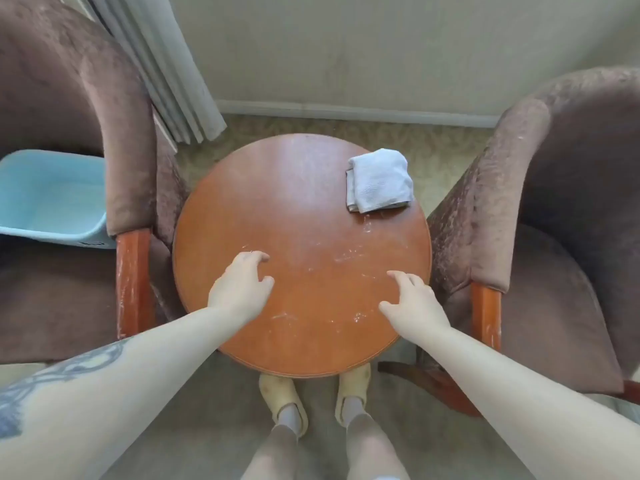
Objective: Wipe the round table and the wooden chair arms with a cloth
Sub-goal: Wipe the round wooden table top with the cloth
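A round reddish-brown wooden table [294,202] stands between two armchairs, with pale smears on its near half. A folded grey cloth [379,180] lies on its far right part. My left hand [240,287] hovers over the table's near left side, fingers apart and holding nothing. My right hand [412,304] hovers over the near right side, also open and empty, well short of the cloth. The left chair's wooden arm [133,278] and the right chair's wooden arm [486,315] flank the table, both streaked with pale marks.
Two brown plush armchairs [561,209] sit close on either side of the table. A light blue plastic basin [48,195] rests on the left chair's seat. A curtain [166,71] hangs at the back left, a wall behind. My feet [285,396] stand under the table's near edge.
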Demonstrator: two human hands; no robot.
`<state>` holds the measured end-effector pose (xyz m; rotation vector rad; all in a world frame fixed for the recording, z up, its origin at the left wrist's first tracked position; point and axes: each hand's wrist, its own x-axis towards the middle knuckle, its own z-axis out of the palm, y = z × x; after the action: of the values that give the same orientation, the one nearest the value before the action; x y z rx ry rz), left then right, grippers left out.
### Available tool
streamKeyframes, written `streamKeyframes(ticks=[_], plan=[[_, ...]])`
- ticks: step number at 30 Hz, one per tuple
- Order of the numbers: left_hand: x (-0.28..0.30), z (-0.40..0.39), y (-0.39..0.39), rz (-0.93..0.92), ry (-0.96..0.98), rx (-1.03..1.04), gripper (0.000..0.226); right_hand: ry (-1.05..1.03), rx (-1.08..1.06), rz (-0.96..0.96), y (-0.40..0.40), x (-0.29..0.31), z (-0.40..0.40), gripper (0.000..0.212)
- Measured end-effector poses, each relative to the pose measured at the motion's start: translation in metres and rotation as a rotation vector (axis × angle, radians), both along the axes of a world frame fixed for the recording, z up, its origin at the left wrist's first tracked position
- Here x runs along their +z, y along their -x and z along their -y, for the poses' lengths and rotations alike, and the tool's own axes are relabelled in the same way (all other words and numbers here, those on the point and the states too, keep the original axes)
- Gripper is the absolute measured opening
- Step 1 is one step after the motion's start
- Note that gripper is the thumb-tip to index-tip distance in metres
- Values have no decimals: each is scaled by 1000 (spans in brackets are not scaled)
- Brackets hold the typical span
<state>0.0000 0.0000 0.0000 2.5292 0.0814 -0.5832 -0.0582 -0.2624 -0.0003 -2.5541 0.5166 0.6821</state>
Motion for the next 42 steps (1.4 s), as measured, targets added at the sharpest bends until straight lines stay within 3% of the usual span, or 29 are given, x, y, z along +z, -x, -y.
streamKeyframes(ticks=[3, 9, 13, 17, 20, 24, 25, 27, 29, 31, 33, 36, 37, 38, 41, 42], plan=[[-36, 5, -29, 101, -53, 16, 44, 142, 101, 14, -54, -33, 19, 75], [-112, 15, -91, 131, -286, -109, 62, 213, -7, 262, -227, -78, 48, 95], [-145, 13, -127, 123, -279, 19, 70, 223, -39, 85, -279, -116, 35, 108], [-168, 16, -130, 62, -380, 2, 88, 342, -128, 304, -272, -146, 22, 70], [-174, 13, -134, -34, -383, 0, 101, 413, 145, 439, -251, -148, 32, 52], [-170, 7, -138, -126, -337, -23, 114, 272, 753, 360, -243, -121, 96, 62], [-169, 10, -138, -136, -333, -33, 117, 244, 750, 311, -248, -115, 107, 62], [-169, 14, -139, -144, -343, -35, 122, 244, 520, 314, -257, -122, 101, 57], [-168, 12, -138, -160, -346, -29, 123, 279, 143, 347, -248, -133, 47, 54], [-169, 8, -138, -170, -342, -20, 123, 287, -16, 355, -218, -141, -7, 56], [-168, 7, -138, -179, -327, -24, 123, 237, 164, 464, -172, -145, -19, 60], [-168, 9, -136, -169, -323, -37, 123, 65, 769, 572, -141, -141, 45, 65], [-168, 10, -136, -163, -324, -38, 123, 64, 831, 552, -149, -140, 67, 67], [-168, 11, -136, -154, -328, -38, 123, 90, 707, 539, -161, -140, 78, 69], [-167, 13, -135, -142, -331, -34, 122, 256, -262, 478, -186, -152, 37, 65], [-167, 12, -135, -136, -337, -29, 122, 267, -382, 425, -184, -148, 5, 65]])
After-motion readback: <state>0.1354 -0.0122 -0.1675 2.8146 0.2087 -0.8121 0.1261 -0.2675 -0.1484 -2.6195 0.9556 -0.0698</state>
